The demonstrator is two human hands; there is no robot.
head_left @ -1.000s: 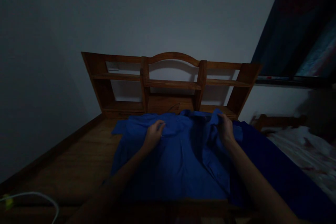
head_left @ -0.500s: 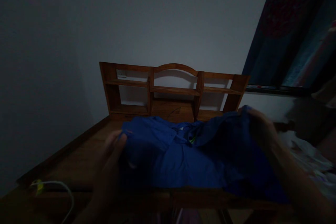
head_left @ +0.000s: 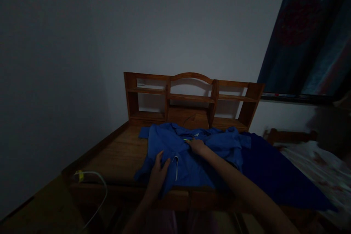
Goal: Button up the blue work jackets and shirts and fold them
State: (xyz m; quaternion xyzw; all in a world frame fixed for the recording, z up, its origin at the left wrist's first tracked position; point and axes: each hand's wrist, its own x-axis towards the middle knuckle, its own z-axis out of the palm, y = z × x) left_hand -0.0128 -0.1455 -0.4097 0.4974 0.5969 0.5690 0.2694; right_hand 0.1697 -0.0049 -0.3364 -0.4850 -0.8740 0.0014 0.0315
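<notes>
A blue long-sleeved shirt [head_left: 170, 139] lies spread on the wooden desk [head_left: 120, 153], its collar toward the back. My left hand [head_left: 158, 172] rests over its lower left part, thumb and fingers apart, holding nothing. Beside that hand a thin white curved strip [head_left: 176, 168] shows against the cloth; its kind is unclear. My right hand [head_left: 197, 147] reaches to the shirt's front just below the collar, fingers closed on the cloth. A small yellow-green piece [head_left: 188, 140] shows at those fingertips, too dim to name.
A wooden shelf unit [head_left: 189, 98] stands along the back of the desk against the wall. Dark blue cloth [head_left: 274, 175] covers the desk's right side. A white cable [head_left: 102, 182] with a yellow tag hangs at the front left. Pale patterned bedding [head_left: 320, 164] lies at right.
Both hands have let go of the raised shirt edges. The shirt now lies flatter, its sleeves out sideways. My right hand has moved inward to the collar, my left hand inward over the cloth.
</notes>
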